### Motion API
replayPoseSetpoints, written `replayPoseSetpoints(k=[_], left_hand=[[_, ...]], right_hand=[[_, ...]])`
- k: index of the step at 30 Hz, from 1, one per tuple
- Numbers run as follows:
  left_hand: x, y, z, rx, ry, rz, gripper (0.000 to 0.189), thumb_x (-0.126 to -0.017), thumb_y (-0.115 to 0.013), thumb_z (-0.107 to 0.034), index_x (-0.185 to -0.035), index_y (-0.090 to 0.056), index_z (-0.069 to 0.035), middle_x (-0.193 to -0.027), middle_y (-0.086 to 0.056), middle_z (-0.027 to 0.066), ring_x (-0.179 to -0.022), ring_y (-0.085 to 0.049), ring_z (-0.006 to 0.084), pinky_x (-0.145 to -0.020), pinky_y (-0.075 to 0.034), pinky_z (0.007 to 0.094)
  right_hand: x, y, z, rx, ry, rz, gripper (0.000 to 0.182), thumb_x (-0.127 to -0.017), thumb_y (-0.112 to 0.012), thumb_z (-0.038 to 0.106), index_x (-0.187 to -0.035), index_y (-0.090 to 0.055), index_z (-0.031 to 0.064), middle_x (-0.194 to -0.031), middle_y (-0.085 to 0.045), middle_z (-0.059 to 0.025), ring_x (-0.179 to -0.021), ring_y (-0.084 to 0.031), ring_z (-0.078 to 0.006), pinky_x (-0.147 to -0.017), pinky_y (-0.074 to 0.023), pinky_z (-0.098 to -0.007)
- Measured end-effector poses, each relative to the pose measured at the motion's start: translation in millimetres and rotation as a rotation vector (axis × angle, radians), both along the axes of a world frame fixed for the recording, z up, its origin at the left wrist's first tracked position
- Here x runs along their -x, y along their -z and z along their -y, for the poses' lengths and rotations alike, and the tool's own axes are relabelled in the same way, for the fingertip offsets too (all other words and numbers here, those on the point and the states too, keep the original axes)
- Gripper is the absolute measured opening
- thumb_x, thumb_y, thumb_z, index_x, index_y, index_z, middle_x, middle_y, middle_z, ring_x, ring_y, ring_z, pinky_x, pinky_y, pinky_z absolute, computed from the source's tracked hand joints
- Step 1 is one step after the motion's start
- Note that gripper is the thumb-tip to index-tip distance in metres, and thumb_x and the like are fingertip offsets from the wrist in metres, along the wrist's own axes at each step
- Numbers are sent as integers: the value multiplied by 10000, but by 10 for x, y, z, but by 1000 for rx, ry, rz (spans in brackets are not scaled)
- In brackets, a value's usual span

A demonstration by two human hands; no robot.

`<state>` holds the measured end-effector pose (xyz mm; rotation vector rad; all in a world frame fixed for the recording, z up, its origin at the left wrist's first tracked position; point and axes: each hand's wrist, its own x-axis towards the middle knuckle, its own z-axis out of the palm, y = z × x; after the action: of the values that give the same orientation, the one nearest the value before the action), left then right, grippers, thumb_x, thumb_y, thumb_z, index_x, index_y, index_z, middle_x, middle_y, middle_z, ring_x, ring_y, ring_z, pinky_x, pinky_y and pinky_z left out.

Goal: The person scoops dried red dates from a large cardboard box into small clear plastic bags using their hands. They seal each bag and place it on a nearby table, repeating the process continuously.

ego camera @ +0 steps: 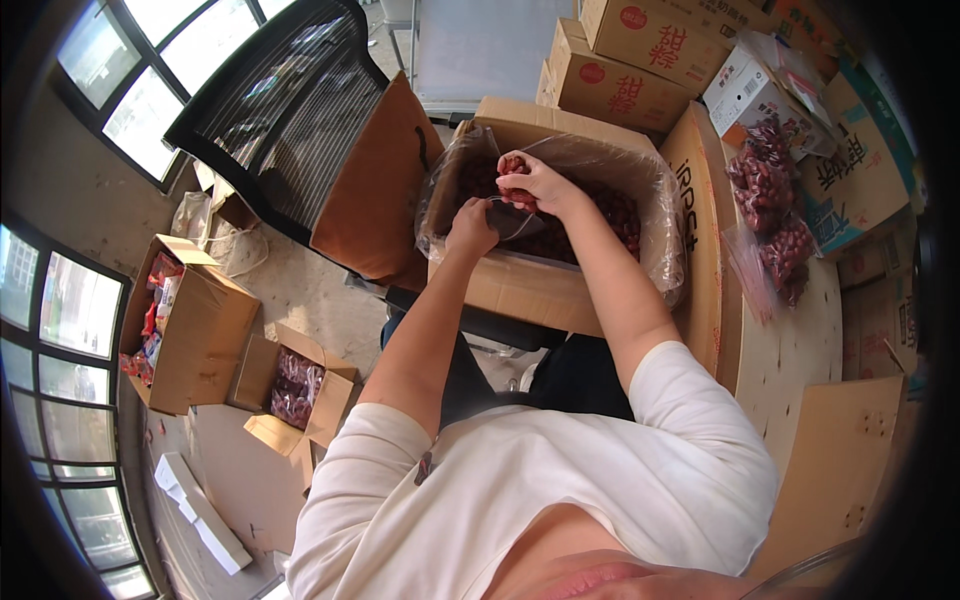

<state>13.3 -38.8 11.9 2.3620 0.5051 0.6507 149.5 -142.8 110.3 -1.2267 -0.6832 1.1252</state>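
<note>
Before me a cardboard box [517, 292] lined with clear plastic film holds loose dried red dates [611, 214]. Over its middle, my right hand [536, 184] grips a handful of red dates [514, 180]. Just below and to the left of it, my left hand [474, 226] is closed on the rim of a clear plastic bag [512, 220], whose mouth is spread beneath the dates. How much the bag contains is hard to tell.
A mesh office chair [292, 112] with an orange-brown cushion [382, 195] stands left of the box. Filled date bags [761, 187] and empty bags [750, 277] lie on the right-hand wooden board. Stacked cartons [630, 82] stand behind. An open carton [330, 405] of bagged dates sits on the floor at left.
</note>
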Motion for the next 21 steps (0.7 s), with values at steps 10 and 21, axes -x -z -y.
replayPoseSetpoints(k=[10,21], left_hand=[[-4,-2,-32,18,23,36,363,-629,-621,-33,-992,-644,-20,-1027,-616,161,-985,-595,350,-865,-496,401],[-45,65,-58,-14,38,141,350,-622,-612,-13,-970,-653,-30,-987,-620,168,-936,-599,365,-834,-501,419]], right_hand=[[202,443,-141,-239,371,-107,281,-787,-731,62,-979,-529,99,-764,-562,-13,-641,-601,-127,-499,-445,-234],[148,523,-77,-359,223,-173,216,-916,-588,241,-817,-611,50,-966,-661,-94,-874,-617,-175,-752,-475,-293]])
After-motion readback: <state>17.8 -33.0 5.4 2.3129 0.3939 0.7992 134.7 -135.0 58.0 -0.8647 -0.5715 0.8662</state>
